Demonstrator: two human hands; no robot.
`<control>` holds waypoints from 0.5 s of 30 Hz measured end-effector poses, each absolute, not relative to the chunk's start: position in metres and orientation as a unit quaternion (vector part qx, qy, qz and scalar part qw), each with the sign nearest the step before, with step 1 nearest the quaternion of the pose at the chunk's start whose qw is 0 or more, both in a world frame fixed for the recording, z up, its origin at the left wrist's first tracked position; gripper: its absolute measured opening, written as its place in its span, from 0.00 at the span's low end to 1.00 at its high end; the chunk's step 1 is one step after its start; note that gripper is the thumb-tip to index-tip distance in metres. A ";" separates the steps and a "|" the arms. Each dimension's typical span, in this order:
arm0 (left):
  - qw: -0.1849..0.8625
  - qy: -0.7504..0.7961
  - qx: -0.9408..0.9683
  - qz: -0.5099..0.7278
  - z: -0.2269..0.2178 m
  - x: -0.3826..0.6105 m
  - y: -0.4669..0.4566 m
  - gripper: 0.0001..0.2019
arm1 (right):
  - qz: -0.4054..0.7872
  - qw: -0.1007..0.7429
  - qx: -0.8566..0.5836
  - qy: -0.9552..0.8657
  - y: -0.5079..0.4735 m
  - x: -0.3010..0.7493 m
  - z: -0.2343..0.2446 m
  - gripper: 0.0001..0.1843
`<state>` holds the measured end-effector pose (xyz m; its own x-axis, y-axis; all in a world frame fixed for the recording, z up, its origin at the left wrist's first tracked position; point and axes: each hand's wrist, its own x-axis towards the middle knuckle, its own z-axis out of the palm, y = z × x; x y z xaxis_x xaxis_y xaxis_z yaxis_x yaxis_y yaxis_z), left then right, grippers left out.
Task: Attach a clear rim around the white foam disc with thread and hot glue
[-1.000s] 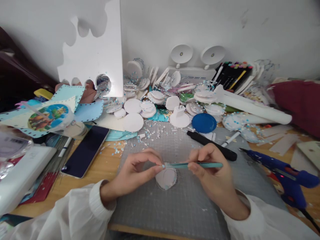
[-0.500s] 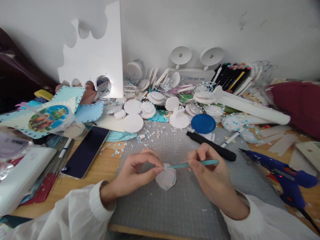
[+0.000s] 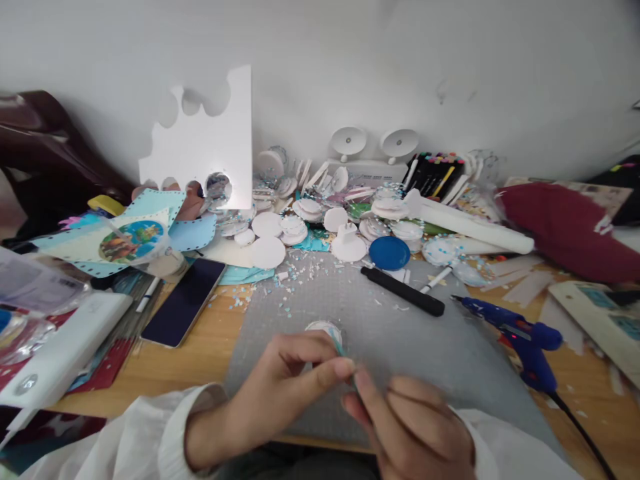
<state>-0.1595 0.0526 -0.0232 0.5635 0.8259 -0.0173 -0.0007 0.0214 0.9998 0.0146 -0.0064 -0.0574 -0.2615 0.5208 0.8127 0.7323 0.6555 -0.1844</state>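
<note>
A round white disc [image 3: 323, 328] lies on the grey cutting mat [image 3: 280, 320], partly hidden behind my left hand. A slim teal tool [image 3: 337, 343], its exact kind unclear, crosses between my hands with one end pointing at the disc. The fingers of my left hand [image 3: 287, 377] pinch together around its middle. My right hand [image 3: 410, 420], slightly blurred, has closed on the tool's lower end. Fingertips of both hands nearly meet there, and most of the tool is covered.
A black pen-like tool [image 3: 403, 291], a blue disc [image 3: 389, 253] and a blue glue gun [image 3: 513, 333] lie to the right. A phone [image 3: 184, 303] is at left. White discs [image 3: 269, 252] and confetti-like bits crowd the back, beside a cut foam board [image 3: 200, 147].
Both hands have drawn closer together and nearer to me. The teal tool has swung from nearly level to steeply slanted. The camera view has shifted, showing more wall and the near edge.
</note>
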 end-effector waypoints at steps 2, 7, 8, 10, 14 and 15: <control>0.643 0.348 0.606 0.313 -0.022 -0.157 0.045 0.19 | -0.169 0.438 -0.369 -0.803 -0.011 0.010 -0.058 0.17; 0.643 0.363 0.586 0.334 -0.027 -0.157 0.038 0.19 | -0.181 0.406 -0.293 -0.846 -0.008 0.022 -0.053 0.13; 0.635 0.362 0.587 0.347 -0.028 -0.159 0.039 0.19 | -0.152 0.394 -0.310 -0.852 -0.009 0.029 -0.054 0.11; 0.613 0.358 0.600 0.369 -0.027 -0.162 0.041 0.16 | -0.108 0.395 -0.377 -0.831 -0.013 0.046 -0.061 0.10; 0.542 0.360 0.663 0.371 -0.023 -0.174 0.047 0.18 | -0.153 0.506 -0.620 -0.581 -0.023 0.101 -0.087 0.09; 0.520 0.364 0.678 0.370 -0.022 -0.177 0.049 0.19 | -0.152 0.505 -0.666 -0.527 -0.024 0.117 -0.094 0.12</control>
<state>-0.1771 0.0492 -0.0218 0.4610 0.8788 0.1236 0.1086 -0.1941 0.9750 0.1172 -0.0236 -0.0944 0.3977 0.5494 0.7348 0.8557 0.0670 -0.5132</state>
